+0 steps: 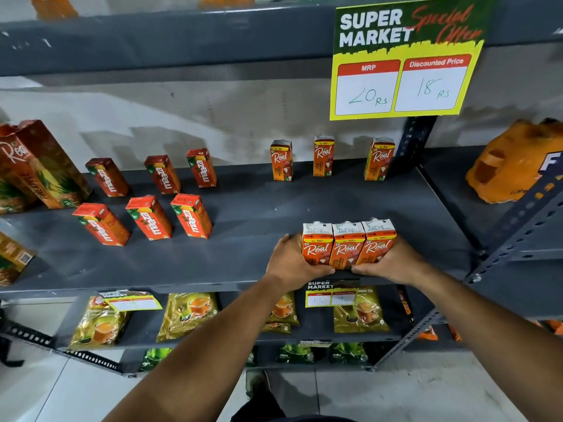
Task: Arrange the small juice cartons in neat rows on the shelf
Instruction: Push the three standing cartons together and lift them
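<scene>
While I press three Real cartons (348,245) together near the front edge of the shelf (243,266), my left hand (292,263) cups the left end of the trio and my right hand (393,261) cups the right end, fingers curled under their fronts. Squeezing unevenly could pop the middle carton out, or nudge the block off that edge, since it stands close to the lip. Left of the trio, six Maaza cartons (190,219) stand spaced apart in two loose rows. Behind the trio, against the back wall, three more Real cartons (323,156) stand apart; sliding my block back carelessly could topple them.
</scene>
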